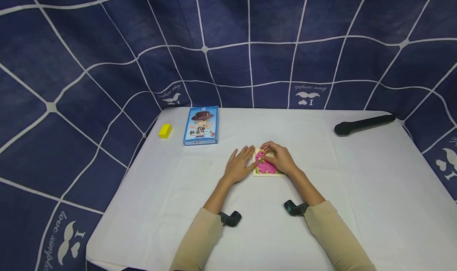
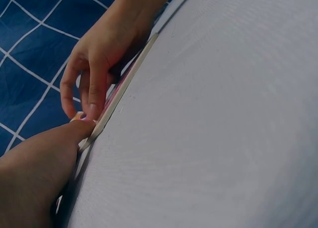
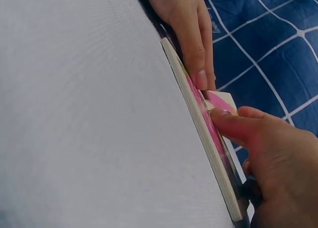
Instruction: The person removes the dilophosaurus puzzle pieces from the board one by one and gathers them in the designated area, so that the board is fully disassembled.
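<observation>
A small square puzzle board [image 1: 265, 168] with a pink picture and a cream border lies flat on the white table. My left hand [image 1: 238, 168] rests at its left side, fingers straight and spread, thumb reaching over the picture. From the right, my right hand [image 1: 282, 160] bends over the board and pinches a small flat puzzle piece [image 3: 222, 100] between thumb and fingers. Pink, white and a little yellow show on that piece, which is tilted up from the board. Both thumbs come close together there. The board's right part is hidden under my right hand.
A blue game box [image 1: 201, 126] with a cartoon figure lies at the back left, beside a yellow block [image 1: 165, 131]. Toward the back right is a long black object [image 1: 364, 124] with a rounded end. Dark blue checked cloth [image 1: 228, 64] hangs behind the white table [image 1: 171, 223].
</observation>
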The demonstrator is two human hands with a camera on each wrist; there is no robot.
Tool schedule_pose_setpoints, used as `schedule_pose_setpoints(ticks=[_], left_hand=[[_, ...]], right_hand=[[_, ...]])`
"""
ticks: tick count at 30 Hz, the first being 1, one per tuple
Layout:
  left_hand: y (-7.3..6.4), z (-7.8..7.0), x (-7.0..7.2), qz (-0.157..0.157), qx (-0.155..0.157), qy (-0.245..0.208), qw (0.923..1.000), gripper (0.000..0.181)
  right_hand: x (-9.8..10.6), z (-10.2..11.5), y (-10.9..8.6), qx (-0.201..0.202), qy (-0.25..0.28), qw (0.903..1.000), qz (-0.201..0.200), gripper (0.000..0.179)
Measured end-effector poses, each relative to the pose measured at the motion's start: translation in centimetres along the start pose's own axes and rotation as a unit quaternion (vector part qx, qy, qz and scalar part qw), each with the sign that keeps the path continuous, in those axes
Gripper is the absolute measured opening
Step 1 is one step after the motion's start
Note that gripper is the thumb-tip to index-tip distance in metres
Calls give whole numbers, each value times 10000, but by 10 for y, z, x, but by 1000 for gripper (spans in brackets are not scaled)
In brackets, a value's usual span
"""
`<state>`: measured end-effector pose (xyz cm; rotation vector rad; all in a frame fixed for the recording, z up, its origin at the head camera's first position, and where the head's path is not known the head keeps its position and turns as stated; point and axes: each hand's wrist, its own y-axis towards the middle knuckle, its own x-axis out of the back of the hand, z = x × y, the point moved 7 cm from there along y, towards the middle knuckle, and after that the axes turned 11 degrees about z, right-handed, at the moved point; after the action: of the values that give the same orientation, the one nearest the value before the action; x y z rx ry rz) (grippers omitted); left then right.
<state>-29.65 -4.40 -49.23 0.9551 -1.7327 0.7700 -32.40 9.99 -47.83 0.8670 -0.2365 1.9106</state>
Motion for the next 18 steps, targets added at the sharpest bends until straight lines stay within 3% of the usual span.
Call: schedule_pose_setpoints(ticks=[8, 18], left_hand=[[1, 0, 0, -48, -31, 94, 9999, 62], [0, 0, 0, 5, 33, 140, 9999, 63]], right_hand=[[2, -1, -2, 84, 135, 9996, -222, 31], [15, -1, -10, -163, 686, 9968, -381, 34]])
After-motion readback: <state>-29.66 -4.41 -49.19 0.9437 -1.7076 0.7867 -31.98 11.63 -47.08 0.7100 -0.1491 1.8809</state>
